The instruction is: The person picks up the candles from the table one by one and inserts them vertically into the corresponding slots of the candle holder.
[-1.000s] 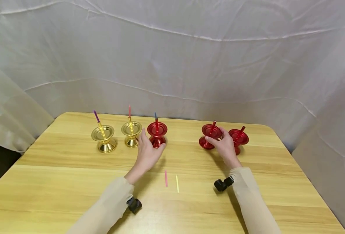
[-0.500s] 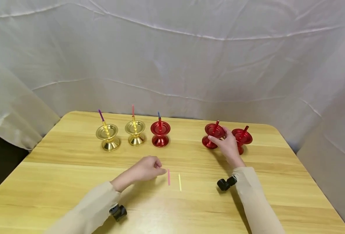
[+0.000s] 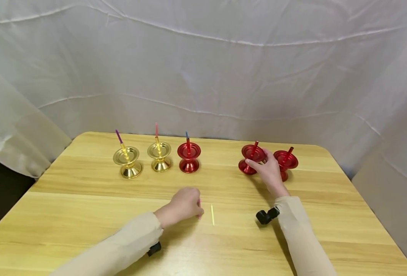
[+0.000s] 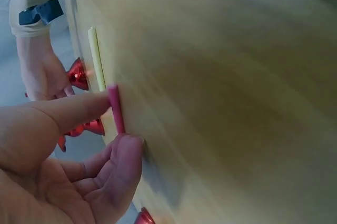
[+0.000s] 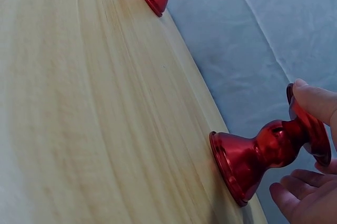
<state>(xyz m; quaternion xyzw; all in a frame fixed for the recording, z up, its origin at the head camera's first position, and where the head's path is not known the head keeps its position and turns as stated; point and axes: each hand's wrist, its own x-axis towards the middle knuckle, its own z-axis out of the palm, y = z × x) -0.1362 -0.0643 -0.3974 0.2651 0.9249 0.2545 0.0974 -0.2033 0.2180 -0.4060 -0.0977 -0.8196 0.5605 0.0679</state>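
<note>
Pinching pink candle (image 4: 117,112) at six o'clock, left hand (image 3: 184,204) worked; right hand (image 3: 270,170) gripped holder (image 5: 243,162); three stood filled, two bare.

Head view bright, mostly sharp. Pale shine on table (image 3: 203,257) at bottom middle; soft shadows beside both sleeves (image 3: 303,237). Corner at lower left nearly black. Left wrist view dimmer, fuzzy: wood lines smeared, big dark patch in middle, soft shadow near left hand (image 4: 52,182). Right wrist view clearer: cloth (image 5: 226,50) bluish, small glints on red holder (image 5: 274,142), pale glow at lower left.
</note>
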